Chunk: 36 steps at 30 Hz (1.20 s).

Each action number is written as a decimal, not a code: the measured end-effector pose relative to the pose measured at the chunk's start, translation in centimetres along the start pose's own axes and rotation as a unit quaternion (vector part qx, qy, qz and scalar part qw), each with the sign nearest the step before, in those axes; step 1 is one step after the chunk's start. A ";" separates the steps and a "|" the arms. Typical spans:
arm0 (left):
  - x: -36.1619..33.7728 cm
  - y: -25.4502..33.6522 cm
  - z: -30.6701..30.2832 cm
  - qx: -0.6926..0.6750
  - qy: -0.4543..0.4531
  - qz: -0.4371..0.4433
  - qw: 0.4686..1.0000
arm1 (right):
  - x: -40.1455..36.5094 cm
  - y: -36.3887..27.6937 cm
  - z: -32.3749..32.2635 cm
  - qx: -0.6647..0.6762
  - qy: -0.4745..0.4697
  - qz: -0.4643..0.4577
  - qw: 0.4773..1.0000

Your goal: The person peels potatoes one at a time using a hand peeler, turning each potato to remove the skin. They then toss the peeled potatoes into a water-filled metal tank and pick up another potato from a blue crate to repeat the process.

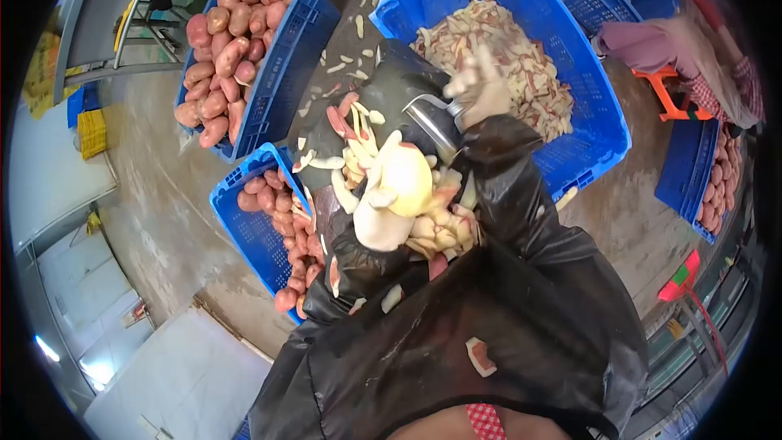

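My left hand (pixel 381 226), in a pale glove, is closed around a large peeled potato (pixel 409 178) over my lap. The potato is pale yellow and wet-looking. My right hand (pixel 482 91) is smeared by motion, out to the right near the peel crate. It grips a shiny metal peeler (pixel 433 124), whose exact shape is blurred. Long potato peelings (pixel 444 232) are heaped on the black apron between my arms, and more strips lie just beyond the potato. A few scraps stick to my black sleeves and apron (pixel 481 357).
Unpeeled red potatoes fill a blue crate (pixel 314 12) at upper left and a second blue crate (pixel 232 195) beside my left arm. Another blue crate (pixel 607 114) at right holds peelings (pixel 505 57). Beyond it are an orange stool (pixel 664 94) and a person's sleeve (pixel 745 85).
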<state>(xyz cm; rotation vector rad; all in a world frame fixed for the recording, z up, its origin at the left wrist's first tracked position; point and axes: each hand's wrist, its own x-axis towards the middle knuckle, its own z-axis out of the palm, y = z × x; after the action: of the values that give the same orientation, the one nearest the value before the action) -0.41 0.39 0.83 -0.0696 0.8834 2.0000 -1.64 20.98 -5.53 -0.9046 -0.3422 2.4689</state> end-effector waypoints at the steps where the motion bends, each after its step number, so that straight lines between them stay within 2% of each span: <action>1: 0.4 0.8 0.5 0.011 0.028 -0.008 1.000 | 1.0 -1.4 -0.7 0.081 -0.039 0.035 0.995; 2: 0.7 2.3 1.1 0.043 0.031 0.009 0.999 | -1.3 -0.2 1.1 0.093 -0.164 0.034 0.982; 4: -0.2 1.2 2.8 0.025 0.164 0.062 0.984 | -5.8 0.0 3.4 0.128 -0.238 0.062 0.961; 5: -1.4 0.1 1.1 -0.110 0.208 -0.015 0.972 | -7.7 -0.3 3.6 0.066 -0.211 0.032 0.975; 6: -1.0 0.5 1.2 -0.179 0.173 -0.057 0.967 | -6.5 -0.8 3.2 0.024 -0.313 0.030 0.949; 8: -1.0 -0.5 0.4 -0.085 0.245 -0.069 0.963 | -5.4 -1.0 2.6 0.100 -0.168 0.069 0.978; 10: -1.2 -1.1 -0.3 -0.035 0.232 -0.053 0.971 | -5.4 -1.2 2.6 0.128 -0.168 0.066 0.975; 12: -1.3 -1.4 -0.1 0.005 0.095 -0.024 0.995 | -7.5 -1.4 3.5 0.052 -0.195 0.108 0.973; 13: -1.5 -1.7 0.1 0.028 0.014 0.028 0.999 | -7.1 -1.1 3.8 -0.022 -0.126 0.116 0.985; 14: -1.7 -1.8 0.0 0.026 0.012 0.021 0.999 | -4.6 -1.0 2.4 -0.005 -0.090 0.129 0.988; 16: -1.1 -1.6 -0.4 0.247 0.007 0.092 0.965 | -1.5 -2.1 -0.1 0.020 -0.048 0.106 0.993; 17: -0.7 -1.6 -0.3 0.228 0.037 0.101 0.968 | -4.1 -3.1 1.0 0.056 -0.143 0.106 0.982; 18: -0.3 -1.8 -0.2 0.151 0.018 0.119 0.981 | -5.9 -2.9 1.5 0.164 -0.232 0.186 0.941; 20: -0.6 -2.0 0.3 0.074 -0.015 0.106 0.992 | -6.2 -2.1 2.1 -0.003 -0.077 0.143 0.987; 21: -0.4 -0.9 0.5 0.153 -0.067 0.092 0.982 | -3.0 -1.2 -0.4 -0.044 -0.019 0.054 0.997; 22: -0.4 0.1 0.5 0.233 -0.117 0.079 0.962 | -1.6 -2.2 -1.4 0.012 0.000 0.073 0.997; 23: -0.3 -0.5 0.2 0.226 -0.107 0.126 0.960 | -2.8 -2.7 -0.7 0.076 -0.098 0.113 0.986; 24: 0.3 -0.7 0.1 0.224 -0.103 0.129 0.960 | -5.4 -3.5 0.6 0.139 -0.187 0.158 0.960; 25: -0.1 -0.9 -0.2 0.171 -0.094 0.121 0.973 | -7.6 -3.0 2.4 0.049 -0.188 0.143 0.971; 26: -0.4 -0.8 -0.2 0.120 -0.091 0.116 0.982 | -7.5 -2.5 3.1 0.011 -0.067 0.129 0.989; 27: -0.2 0.3 -0.3 0.139 -0.071 0.039 0.987 | -4.0 -1.7 0.5 0.027 -0.049 0.105 0.993; 28: 0.0 0.4 -0.3 0.142 -0.077 0.046 0.986 | -1.0 -1.1 -2.2 0.045 -0.034 0.083 0.995; 29: 0.2 0.1 -0.3 0.146 -0.091 0.114 0.978 | -1.8 -2.4 -2.0 0.092 -0.080 0.117 0.986; 30: 0.9 -0.1 -0.2 0.146 -0.100 0.187 0.966 | -4.2 -2.8 -0.3 0.181 -0.198 0.158 0.950; 32: 0.5 1.0 1.0 0.145 -0.088 -0.003 0.986 | -6.9 -1.4 3.2 0.030 -0.091 0.149 0.984; 33: 0.1 2.9 3.0 0.121 -0.130 -0.119 0.977 | -4.2 0.1 0.8 0.018 -0.104 0.123 0.987; 34: 0.0 0.7 -0.7 0.256 -0.202 -0.047 0.944 | -0.8 -0.3 -2.4 0.033 -0.189 0.150 0.970; 35: -1.3 0.7 0.9 0.346 -0.148 0.063 0.924 | -1.4 -0.3 -0.4 -0.010 0.066 0.043 0.997; 36: -1.3 1.1 -1.1 0.638 -0.192 0.157 0.729 | 0.5 -3.0 -3.9 0.011 -0.163 0.141 0.976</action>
<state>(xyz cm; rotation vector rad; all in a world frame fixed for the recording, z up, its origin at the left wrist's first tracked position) -0.86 -1.62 1.10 1.2906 1.8533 1.1741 1.64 24.06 -7.53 -0.5659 -0.3133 2.8850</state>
